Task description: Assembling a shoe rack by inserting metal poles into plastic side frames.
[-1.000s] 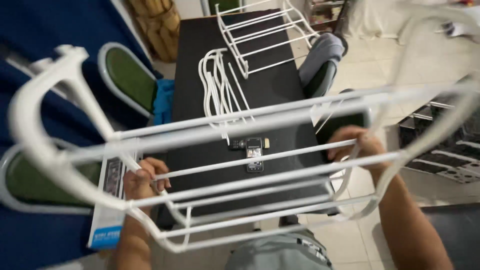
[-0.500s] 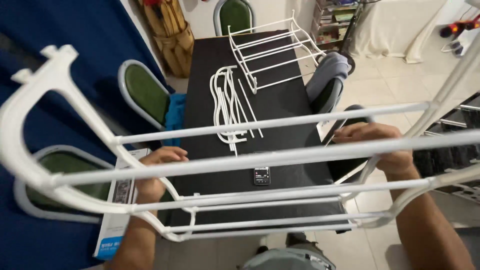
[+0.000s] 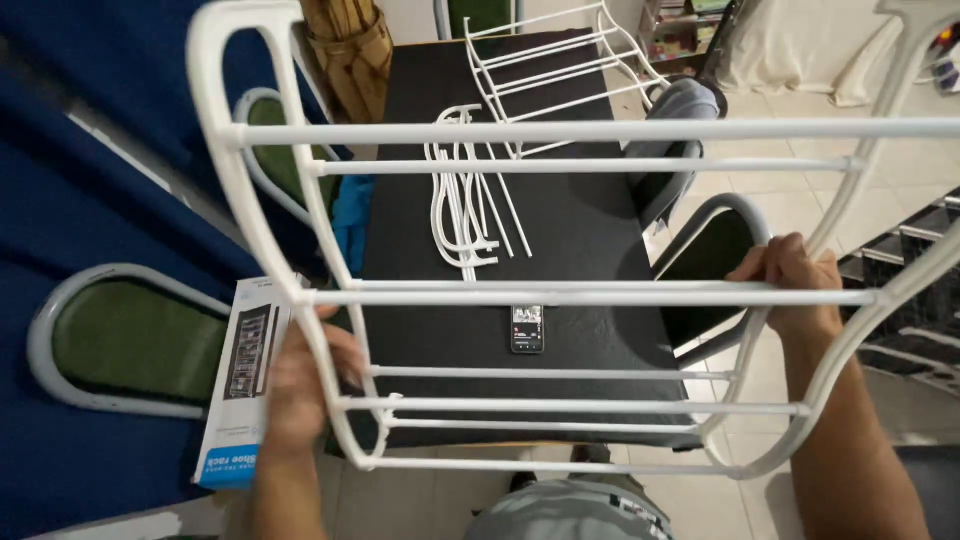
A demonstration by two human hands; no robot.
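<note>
I hold a white tubular rack (image 3: 560, 296) with several horizontal bars up in front of me, above a black table (image 3: 590, 230). My left hand (image 3: 300, 375) grips the rack's curved left side frame. My right hand (image 3: 795, 285) grips the curved right side frame. Loose white curved frame pieces (image 3: 462, 205) lie on the table's middle. A second assembled white rack section (image 3: 545, 60) stands at the table's far end. A phone (image 3: 527, 329) lies flat on the near part of the table.
A long white and blue cardboard box (image 3: 243, 385) lies at the table's left, beside green-seated chairs (image 3: 130, 345). A dark chair (image 3: 705, 255) and one draped with grey cloth (image 3: 680, 105) stand at the right. A wicker basket (image 3: 345, 55) sits at the far left.
The rack has tilted upward and closer to the camera. Its left side frame swung up and to the right, and both hands kept their grip on the sides.
</note>
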